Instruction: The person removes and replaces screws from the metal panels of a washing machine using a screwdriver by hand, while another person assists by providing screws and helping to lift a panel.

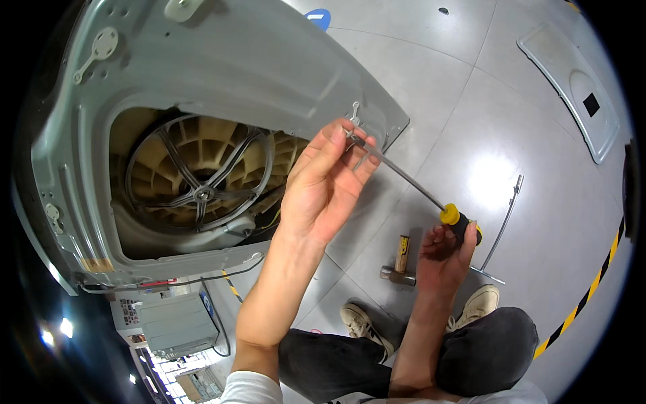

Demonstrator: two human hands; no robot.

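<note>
screwdriver shaft (pixel 410 180): smooth metal | screwdriver handle (pixel 461 223): plastic | hammer handle (pixel 402 261): wood | floor (pixel 464 121): smooth, glossy

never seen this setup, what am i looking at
No robot here: these are a person's bare hands, filmed by a wide-angle camera worn on the head, looking down. The right hand holds a screwdriver by its black and yellow handle. The left hand is at its tip; whether it pinches something small there is hard to make out. On the left is a grey machine, perhaps a washing machine, with a spoked wheel inside its opening. On the floor lie a hammer, a T-shaped bar and a grey panel.
</note>
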